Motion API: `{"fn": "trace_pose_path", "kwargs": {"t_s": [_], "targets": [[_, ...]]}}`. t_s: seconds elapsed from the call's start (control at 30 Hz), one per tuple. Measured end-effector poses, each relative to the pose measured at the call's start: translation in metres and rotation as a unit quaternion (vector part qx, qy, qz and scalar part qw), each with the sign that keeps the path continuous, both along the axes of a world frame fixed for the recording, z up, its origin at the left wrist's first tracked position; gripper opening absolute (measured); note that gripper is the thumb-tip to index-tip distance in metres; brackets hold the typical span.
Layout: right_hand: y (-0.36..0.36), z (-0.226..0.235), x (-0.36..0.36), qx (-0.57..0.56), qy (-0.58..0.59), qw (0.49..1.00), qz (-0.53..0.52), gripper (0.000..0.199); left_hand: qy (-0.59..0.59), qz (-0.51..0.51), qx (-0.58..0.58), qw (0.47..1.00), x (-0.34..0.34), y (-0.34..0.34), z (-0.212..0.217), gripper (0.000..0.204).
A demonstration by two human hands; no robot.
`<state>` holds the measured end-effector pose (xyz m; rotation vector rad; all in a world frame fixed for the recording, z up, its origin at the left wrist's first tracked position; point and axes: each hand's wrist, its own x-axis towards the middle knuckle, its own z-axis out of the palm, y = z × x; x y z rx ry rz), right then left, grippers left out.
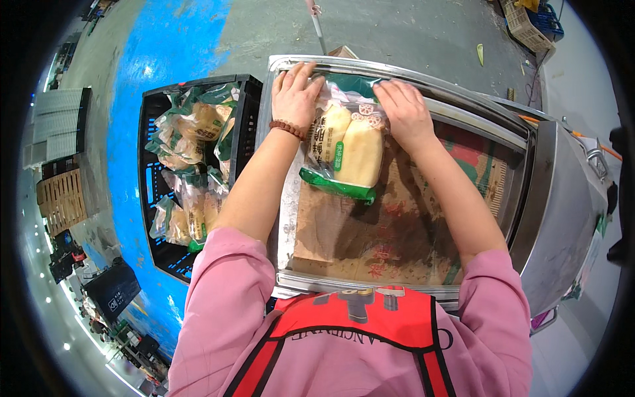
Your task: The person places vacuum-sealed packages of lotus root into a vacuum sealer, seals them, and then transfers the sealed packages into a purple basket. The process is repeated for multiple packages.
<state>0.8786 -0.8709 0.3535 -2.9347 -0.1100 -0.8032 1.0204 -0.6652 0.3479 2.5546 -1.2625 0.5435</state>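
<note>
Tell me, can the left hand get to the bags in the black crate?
Probably yes: the black crate stands close by on the left, and no lid covers the bags inside. But the left hand is busy at another bag now.

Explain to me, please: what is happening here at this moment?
A person in a pink top has the left hand and the right hand at the two upper corners of a clear and green bag of pale, thick vegetable pieces. The bag is over stained cardboard within a metal frame; whether it rests there is hard to tell. To the left, a black crate holds several similar bags.
</note>
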Motion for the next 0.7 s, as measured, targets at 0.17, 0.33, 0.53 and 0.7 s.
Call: {"fn": "trace_pose_path", "kwargs": {"t_s": [0.17,0.33,0.53,0.7], "targets": [[-0.009,-0.009,0.006,0.089,0.000,0.994,0.060,0.030,0.074,0.079,0.005,0.994,-0.002,0.004,-0.006,0.031],[-0.004,-0.004,0.011,0.205,0.049,0.978,-0.004,0.022,0.189,0.166,-0.001,0.968,-0.003,0.001,0.001,0.028],[-0.010,-0.018,0.008,0.170,0.067,0.981,-0.060,0.030,0.159,0.211,0.100,0.959,0.000,0.012,0.008,0.041],[0.003,0.000,0.013,0.093,0.169,0.972,-0.136,0.036,0.156,0.176,0.175,0.956,0.011,0.020,0.032,0.032]]}}
